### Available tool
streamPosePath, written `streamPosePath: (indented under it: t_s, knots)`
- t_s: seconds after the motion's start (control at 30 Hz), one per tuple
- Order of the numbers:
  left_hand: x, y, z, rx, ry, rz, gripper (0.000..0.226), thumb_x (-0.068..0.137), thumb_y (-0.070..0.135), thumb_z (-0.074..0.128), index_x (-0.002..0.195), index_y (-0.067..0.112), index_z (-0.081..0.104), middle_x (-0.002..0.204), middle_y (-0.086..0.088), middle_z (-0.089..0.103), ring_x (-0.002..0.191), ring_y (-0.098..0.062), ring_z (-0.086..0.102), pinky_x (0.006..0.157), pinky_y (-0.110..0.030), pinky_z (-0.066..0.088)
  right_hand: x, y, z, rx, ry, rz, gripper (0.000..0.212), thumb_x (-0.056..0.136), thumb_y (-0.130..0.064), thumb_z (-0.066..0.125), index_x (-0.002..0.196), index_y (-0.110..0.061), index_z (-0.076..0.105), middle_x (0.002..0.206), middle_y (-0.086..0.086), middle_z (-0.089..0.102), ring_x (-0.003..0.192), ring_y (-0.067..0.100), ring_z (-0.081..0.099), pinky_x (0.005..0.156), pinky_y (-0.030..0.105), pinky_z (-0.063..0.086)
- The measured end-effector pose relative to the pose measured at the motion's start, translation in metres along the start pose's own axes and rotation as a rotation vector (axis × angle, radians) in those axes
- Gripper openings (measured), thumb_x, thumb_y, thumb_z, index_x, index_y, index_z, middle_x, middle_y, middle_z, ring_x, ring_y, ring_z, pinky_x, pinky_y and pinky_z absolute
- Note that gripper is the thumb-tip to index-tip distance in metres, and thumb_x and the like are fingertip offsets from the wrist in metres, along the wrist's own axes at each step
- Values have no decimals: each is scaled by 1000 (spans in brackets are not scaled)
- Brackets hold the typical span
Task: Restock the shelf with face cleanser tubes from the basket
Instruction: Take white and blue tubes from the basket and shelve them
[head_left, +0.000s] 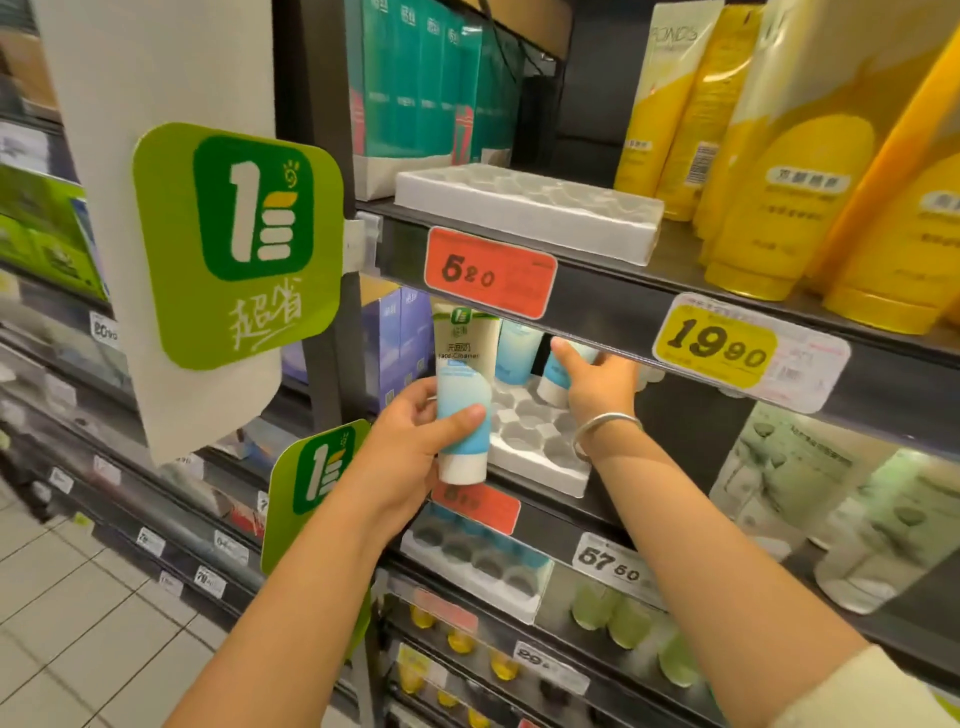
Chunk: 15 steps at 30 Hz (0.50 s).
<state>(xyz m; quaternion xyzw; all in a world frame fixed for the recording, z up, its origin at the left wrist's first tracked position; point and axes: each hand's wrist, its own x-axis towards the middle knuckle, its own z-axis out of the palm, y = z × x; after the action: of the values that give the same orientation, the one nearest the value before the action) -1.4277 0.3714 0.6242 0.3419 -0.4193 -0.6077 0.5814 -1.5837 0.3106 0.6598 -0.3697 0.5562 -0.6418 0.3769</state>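
L hand (415, 441) grips a face cleanser tube (460, 410) cap-down, thumb across the front, waiting just in front of the white slotted tray (540, 467) on the middle shelf (613, 514). R hand (597, 382) reaches in under the upper shelf edge, fingers round a second tube (556, 376) at the tray's back, prob. seating it cap-first so it stands w/ the label out. Basket not in view. Most slots open.

Tube (460, 395) reads "Face Cleanser"; yellow price tag (714, 345) "19.90"; red tag (490, 273) "5.20".
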Motion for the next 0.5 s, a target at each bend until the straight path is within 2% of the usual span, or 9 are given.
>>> streamPosePath:
  t_s: [0.03, 0.1, 0.13, 0.2, 0.23, 0.27, 0.3, 0.4, 0.5]
  knots:
    - [0, -1, 0, 2, -4, 1, 51, 59, 20, 73, 108, 18, 57, 88, 5, 74, 80, -10, 70, 63, -24, 55, 0, 1, 2, 16, -3, -10, 44, 82, -9, 67, 121, 1, 51, 123, 16, 59, 105, 28, 60, 85, 36, 55]
    - [0, -1, 0, 8, -15, 2, 51, 59, 20, 73, 108, 19, 58, 88, 5, 74, 81, -11, 70, 64, -26, 55, 1, 3, 6, 36, -21, -29, 45, 82, -9, 67, 122, 1, 50, 121, 15, 59, 98, 27, 61, 62, 26, 57]
    - [0, -1, 0, 8, -20, 3, 50, 59, 20, 73, 107, 19, 58, 87, 6, 74, 80, -10, 70, 65, -26, 55, 2, 5, 7, 22, -25, -44, 45, 82, -9, 68, 122, 1, 50, 120, 15, 59, 98, 27, 61, 58, 25, 57]
    - [-1, -1, 1, 1, -34, 7, 47, 60, 19, 71, 105, 19, 58, 85, 7, 74, 77, -9, 69, 64, -25, 56, 5, 8, 10, -42, -25, -78, 37, 80, -10, 70, 114, -4, 55, 121, 13, 60, 107, 27, 60, 81, 36, 56]
    - [-1, -1, 1, -5, -39, 11, 46, 61, 17, 71, 104, 19, 58, 83, 7, 74, 76, -9, 69, 64, -24, 56, 5, 10, 10, -83, -24, -90, 27, 79, -11, 71, 102, -11, 58, 118, 11, 61, 108, 27, 59, 91, 40, 52]
    - [-1, 0, 1, -11, -43, 15, 45, 61, 16, 70, 104, 18, 58, 83, 7, 73, 75, -9, 69, 64, -24, 56, 5, 11, 10, -126, -22, -96, 22, 78, -12, 73, 89, -20, 56, 112, 8, 61, 106, 27, 60, 94, 41, 49]
    - [-1, 0, 0, -14, -47, 17, 45, 61, 16, 70, 104, 18, 57, 82, 7, 73, 75, -9, 69, 65, -24, 56, 5, 12, 10, -161, -23, -106, 26, 77, -13, 73, 78, -25, 50, 105, 6, 61, 103, 26, 61, 94, 42, 49]
    - [-2, 3, -1, -11, -63, 21, 46, 60, 17, 70, 104, 18, 58, 85, 6, 73, 77, -9, 69, 65, -23, 56, 7, 13, 9, -263, -55, -175, 32, 77, -13, 73, 70, -28, 45, 97, 5, 60, 97, 24, 61, 93, 45, 50]
    - [-2, 3, -1, -11, -75, 21, 47, 60, 18, 71, 105, 19, 57, 85, 7, 73, 78, -9, 69, 66, -23, 56, 8, 13, 6, -351, -90, -212, 35, 78, -8, 70, 70, -29, 44, 102, 10, 62, 102, 29, 61, 94, 48, 48]
